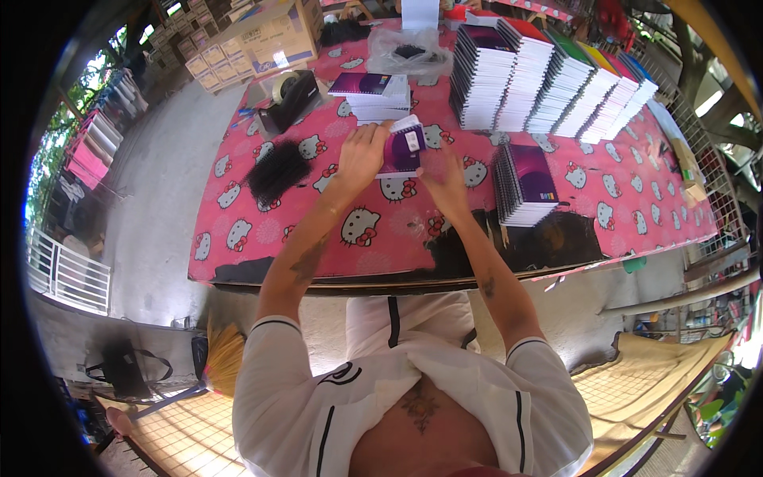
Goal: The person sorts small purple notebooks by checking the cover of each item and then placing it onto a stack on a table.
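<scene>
A small purple spiral notebook (403, 153) with a white label on its cover lies before me near the table's middle. My left hand (362, 155) is closed on its left side, fingers bent over the upper left edge. At the notebook's right edge is my right hand (445, 181), its fingers stretched and apart, the thumb touching the edge. Just beyond stands a stack of notebooks (373, 107) topped by a purple cover. Right of my right hand sits another pile of purple spiral notebooks (526, 187).
Tall notebook stacks (509, 87) in several colours line the far right. A black tape dispenser (290, 102) stands at the left, with a heap of black binding coils (278, 171) nearer me. Clear plastic (397, 52) and cardboard boxes (262, 44) lie farther off. The pink table cover (362, 226) is torn at the front.
</scene>
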Demonstrator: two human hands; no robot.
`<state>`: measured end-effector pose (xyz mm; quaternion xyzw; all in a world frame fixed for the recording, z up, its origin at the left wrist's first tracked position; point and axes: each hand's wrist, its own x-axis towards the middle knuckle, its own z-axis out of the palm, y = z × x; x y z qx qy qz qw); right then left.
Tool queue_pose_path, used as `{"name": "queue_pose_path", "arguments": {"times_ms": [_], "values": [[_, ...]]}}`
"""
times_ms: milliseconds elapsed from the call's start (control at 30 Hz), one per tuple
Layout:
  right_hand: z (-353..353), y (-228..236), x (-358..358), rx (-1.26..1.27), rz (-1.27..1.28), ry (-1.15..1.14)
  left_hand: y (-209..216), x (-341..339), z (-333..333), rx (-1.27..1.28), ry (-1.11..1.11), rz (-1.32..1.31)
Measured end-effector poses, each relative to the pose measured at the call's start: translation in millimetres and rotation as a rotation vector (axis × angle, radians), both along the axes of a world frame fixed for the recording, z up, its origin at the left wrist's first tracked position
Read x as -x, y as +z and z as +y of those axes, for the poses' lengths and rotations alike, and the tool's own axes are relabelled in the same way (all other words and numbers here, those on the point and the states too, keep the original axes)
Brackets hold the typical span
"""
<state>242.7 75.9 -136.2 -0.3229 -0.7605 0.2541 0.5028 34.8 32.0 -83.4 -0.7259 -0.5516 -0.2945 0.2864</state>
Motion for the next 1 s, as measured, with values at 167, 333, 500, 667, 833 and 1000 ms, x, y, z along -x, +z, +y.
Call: {"name": "queue_pose_path", "arguments": {"times_ms": [167, 333, 500, 667, 833, 1000], "values": [[-44, 25, -41, 0.207, 0.103, 0.406, 10, -45, -78, 0.356, -0.16, 0.141], [-55, -23, -42, 0.616, 0.185, 0.451, -28, -77, -122, 0.206, -0.085, -0.511], [-70, -22, -31, 0.592, 0.216, 0.408, -52, -74, -131, 0.28, 0.021, -0.78], [-74, -15, -29, 0.596, 0.33, 0.527, -60, -83, -130, 0.181, 0.008, -0.758], [-70, -17, -24, 0.572, 0.257, 0.531, -65, -83, -120, 0.218, 0.031, -0.785], [-58, -18, -40, 0.528, 0.075, 0.45, -53, -70, -119, 0.326, -0.054, -0.922]]}}
